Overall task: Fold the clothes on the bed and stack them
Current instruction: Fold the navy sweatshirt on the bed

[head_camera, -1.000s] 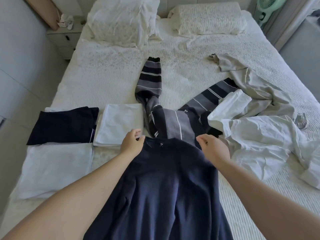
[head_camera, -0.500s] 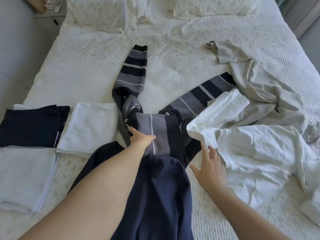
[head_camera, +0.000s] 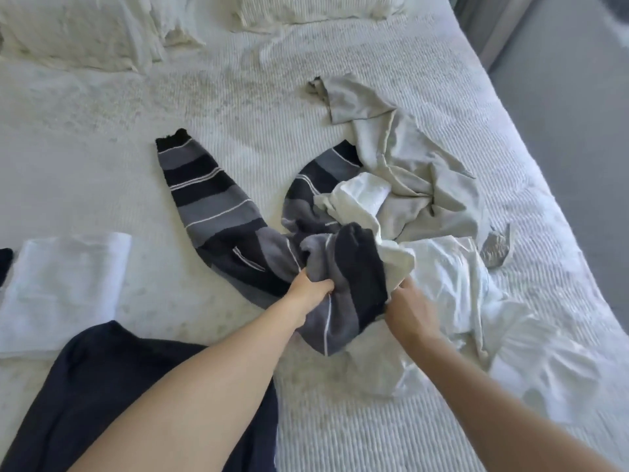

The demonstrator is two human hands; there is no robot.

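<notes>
Striped sweater [head_camera: 218,202] in both hands: soft matt knit. Bedspread [head_camera: 238,97] beyond the hands: ribbed, textured white cloth. White garment [head_camera: 452,277] right of the right hand [head_camera: 410,310]: thin, smooth, crumpled fabric.

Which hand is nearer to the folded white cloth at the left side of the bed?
Left. The left hand grips the striped sweater just right of the folded white cloth; the right hand is farther right.

Two bare forearms extended forward from the lower edge of the frame, converging at centre. Left hand [head_camera: 310,290] curled, knuckles up, fingers closed into a bunch of cloth. Right hand [head_camera: 410,310] just beside it, back facing up, fingertips tucked under the same bunch.
</notes>
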